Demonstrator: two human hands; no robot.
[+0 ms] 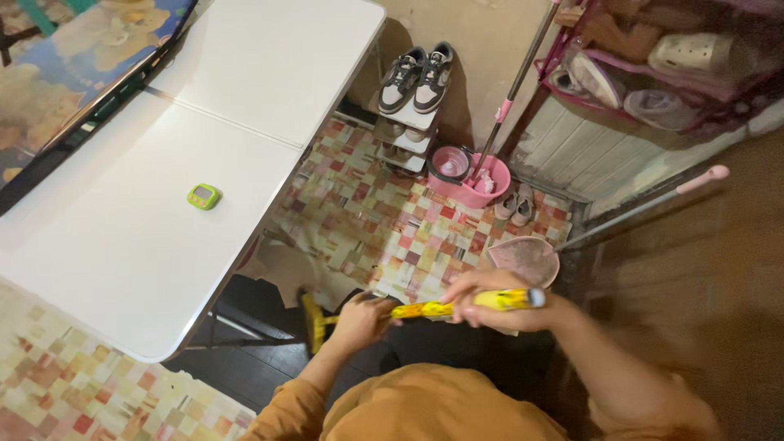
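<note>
**Both hands grip a yellow broom beside the white surface**

The left hand (362, 317) is wrapped around the yellow broom handle (425, 309) low down, fingers closed on it. The right hand (482, 300) is closed around the same handle higher up, near its grey-tipped end. The handle runs almost level between the two hands, and the yellow broom head (311, 322) meets the dark floor just beside the near right corner of the white surface (122, 245).

A small green timer (203, 196) lies on the surface, well apart from the broom. Past the right edge of the surface a checked patchwork mat (384, 220) covers the floor. Beyond the mat, against the wall, a pair of grey and white sneakers (417, 77) sits on top of a small white shoe rack (408, 135). To the right of the rack stands a pink mop bucket (469, 181) with a mop pole rising out of it, and small sandals (515, 204) lie just beside the bucket. A pink dustpan (527, 260) with a long handle rests just above the right hand.
</note>
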